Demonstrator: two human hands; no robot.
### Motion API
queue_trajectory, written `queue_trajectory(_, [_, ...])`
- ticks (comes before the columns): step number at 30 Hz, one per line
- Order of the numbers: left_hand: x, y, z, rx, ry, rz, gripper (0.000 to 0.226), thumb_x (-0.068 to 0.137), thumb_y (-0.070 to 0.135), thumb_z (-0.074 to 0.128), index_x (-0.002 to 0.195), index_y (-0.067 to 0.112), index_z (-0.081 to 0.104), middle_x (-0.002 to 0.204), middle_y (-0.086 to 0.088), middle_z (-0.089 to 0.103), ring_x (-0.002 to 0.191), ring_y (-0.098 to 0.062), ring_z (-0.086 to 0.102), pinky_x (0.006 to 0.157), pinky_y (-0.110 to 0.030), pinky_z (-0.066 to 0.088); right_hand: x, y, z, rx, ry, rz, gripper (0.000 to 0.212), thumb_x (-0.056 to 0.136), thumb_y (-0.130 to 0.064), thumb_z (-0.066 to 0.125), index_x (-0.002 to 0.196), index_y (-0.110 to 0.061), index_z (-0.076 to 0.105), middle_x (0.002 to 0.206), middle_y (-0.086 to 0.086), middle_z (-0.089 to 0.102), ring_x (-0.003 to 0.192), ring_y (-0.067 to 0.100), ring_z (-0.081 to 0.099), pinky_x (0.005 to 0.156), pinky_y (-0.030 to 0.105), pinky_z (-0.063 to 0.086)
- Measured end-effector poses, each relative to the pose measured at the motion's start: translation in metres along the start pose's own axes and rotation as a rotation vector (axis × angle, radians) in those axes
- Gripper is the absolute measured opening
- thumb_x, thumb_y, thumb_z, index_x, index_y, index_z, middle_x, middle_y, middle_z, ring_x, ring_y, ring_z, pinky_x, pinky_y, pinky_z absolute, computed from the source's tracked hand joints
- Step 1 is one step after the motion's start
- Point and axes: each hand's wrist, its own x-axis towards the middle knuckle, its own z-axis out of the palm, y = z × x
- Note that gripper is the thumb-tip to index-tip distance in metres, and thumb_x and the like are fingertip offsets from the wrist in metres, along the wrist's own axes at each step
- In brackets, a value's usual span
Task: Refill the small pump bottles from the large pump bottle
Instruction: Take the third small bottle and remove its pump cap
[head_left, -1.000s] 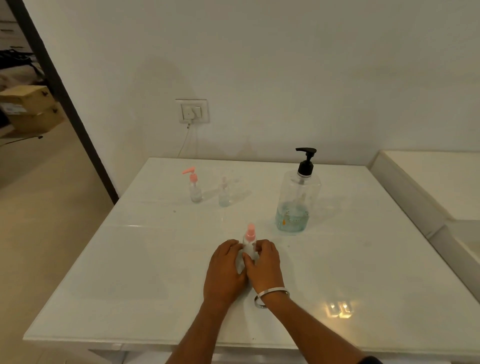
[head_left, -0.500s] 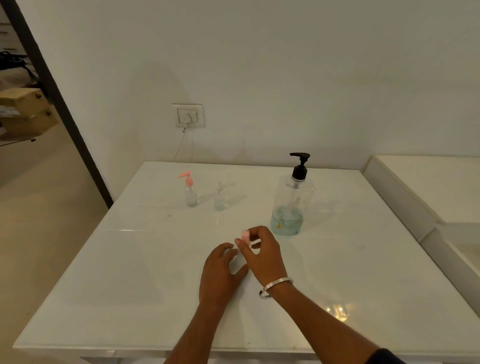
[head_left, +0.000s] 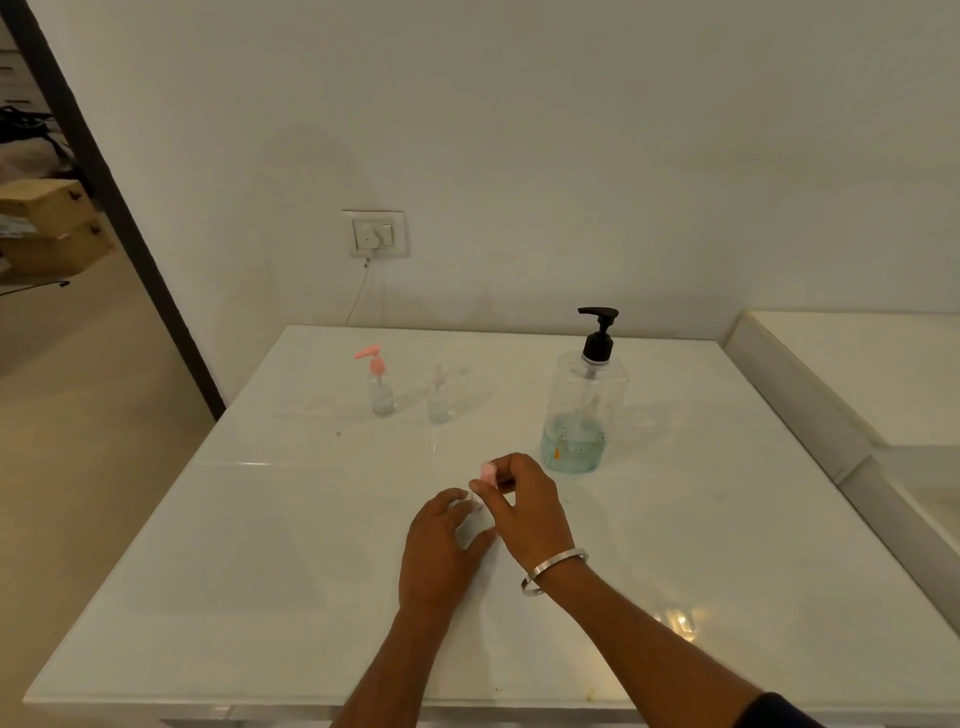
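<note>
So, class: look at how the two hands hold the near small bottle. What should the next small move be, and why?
Probably lift the pink pump top clear. The right hand pinches it above the small clear bottle, which the left hand steadies on the table; the neck must be open before filling from the large pump bottle.

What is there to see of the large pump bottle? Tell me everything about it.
The large pump bottle stands upright on the white table, on its far right part, beyond the right hand. Its body looks like clear plastic, wide and round-shouldered, with a black pump head whose spout points left. A dip tube shows inside. Pale blue-green liquid fills only the bottom portion. Nothing touches it but the table; both hands are clear of it.
</note>
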Motion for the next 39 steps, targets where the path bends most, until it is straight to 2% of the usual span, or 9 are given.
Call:
queue_trajectory(2, [0.0003, 0.0025, -0.0013, -0.018, 0.019, 0.005, 0.081, 0.07, 0.07, 0.041, 0.127, 0.013, 0.053, 0.134, -0.004, 0.053, 0.122, -0.022, 0.05, 0.108, -0.039, 0.038, 0.0003, 0.0017, -0.0012, -0.029, -0.032, -0.041, 0.011, 0.09, -0.032, 0.057, 0.098, -0.025, 0.057, 0.099, -0.007, 0.063, 0.089, 0.005, 0.058, 0.075, 0.007, 0.045])
queue_trajectory(5, [0.0023, 0.0016, -0.0009, 0.076, 0.016, 0.045, 0.055, 0.084, 0.051, 0.056, 0.125, 0.016, 0.056, 0.133, -0.001, 0.053, 0.121, -0.018, 0.051, 0.106, -0.035, 0.04, 0.0017, 0.0047, -0.0052, -0.099, -0.133, -0.086, 0.022, 0.094, -0.036, 0.047, 0.113, -0.028, 0.056, 0.109, -0.009, 0.062, 0.099, 0.004, 0.056, 0.086, 0.013, 0.045])
queue_trajectory(8, [0.0029, -0.0007, 0.0005, 0.138, 0.028, 0.059, 0.048, 0.085, 0.047, 0.059, 0.125, 0.02, 0.056, 0.134, 0.004, 0.052, 0.12, -0.014, 0.05, 0.106, -0.03, 0.039, 0.0019, 0.0055, -0.0074, -0.094, -0.196, -0.074, 0.03, 0.094, -0.043, 0.04, 0.12, -0.033, 0.051, 0.112, -0.014, 0.062, 0.103, 0.003, 0.055, 0.088, 0.014, 0.045])
queue_trajectory(15, [0.0012, -0.0017, 0.0016, 0.11, 0.007, 0.016, 0.054, 0.085, 0.054, 0.054, 0.129, 0.024, 0.05, 0.138, 0.005, 0.048, 0.125, -0.014, 0.046, 0.109, -0.033, 0.036, 0.006, 0.001, -0.0078, 0.058, -0.098, -0.006, 0.013, 0.085, -0.033, 0.062, 0.095, -0.029, 0.056, 0.098, -0.007, 0.062, 0.09, 0.006, 0.059, 0.077, 0.008, 0.047])
queue_trajectory(19, [0.0016, -0.0003, 0.0013, 0.107, 0.033, 0.041, 0.049, 0.085, 0.049, 0.058, 0.125, 0.023, 0.054, 0.135, 0.005, 0.051, 0.122, -0.014, 0.048, 0.108, -0.032, 0.037, 0.0032, 0.0036, -0.0093, 0.045, -0.136, -0.06, 0.017, 0.09, -0.039, 0.053, 0.103, -0.028, 0.059, 0.105, -0.013, 0.063, 0.098, 0.003, 0.06, 0.081, 0.01, 0.048])
queue_trajectory(22, [0.0016, -0.001, 0.0014, 0.088, 0.039, 0.046, 0.048, 0.084, 0.048, 0.059, 0.125, 0.023, 0.055, 0.133, 0.005, 0.053, 0.12, -0.013, 0.05, 0.106, -0.032, 0.039, 0.0009, 0.0059, -0.0089, 0.089, -0.147, -0.053, 0.021, 0.088, -0.036, 0.057, 0.108, -0.028, 0.057, 0.107, -0.014, 0.061, 0.1, 0.003, 0.059, 0.086, 0.014, 0.049])
queue_trajectory(27, [0.0019, 0.0008, 0.0013, 0.109, 0.053, 0.053, 0.048, 0.085, 0.05, 0.057, 0.125, 0.023, 0.055, 0.135, 0.006, 0.051, 0.123, -0.013, 0.047, 0.108, -0.029, 0.035, 0.0032, 0.0044, -0.007, 0.13, -0.103, 0.011, 0.018, 0.086, -0.035, 0.062, 0.099, -0.025, 0.058, 0.097, -0.011, 0.064, 0.092, 0.004, 0.062, 0.083, 0.017, 0.051])
queue_trajectory(33, [0.0, 0.0012, 0.0, 0.084, 0.039, 0.061, 0.051, 0.085, 0.049, 0.057, 0.126, 0.018, 0.055, 0.135, 0.002, 0.051, 0.123, -0.016, 0.048, 0.107, -0.03, 0.035, 0.0004, 0.006, -0.0069, 0.129, -0.145, -0.042, 0.021, 0.091, -0.036, 0.053, 0.109, -0.028, 0.058, 0.107, -0.014, 0.063, 0.101, 0.002, 0.06, 0.087, 0.014, 0.049])
queue_trajectory(39, [0.0012, 0.0009, 0.0008, 0.097, 0.06, 0.069, 0.047, 0.085, 0.047, 0.059, 0.124, 0.022, 0.056, 0.134, 0.005, 0.052, 0.121, -0.013, 0.049, 0.107, -0.03, 0.038, 0.0021, 0.0055, -0.0055, 0.129, -0.122, -0.018, 0.017, 0.089, -0.036, 0.055, 0.103, -0.026, 0.057, 0.102, -0.011, 0.063, 0.097, 0.002, 0.06, 0.083, 0.015, 0.049])
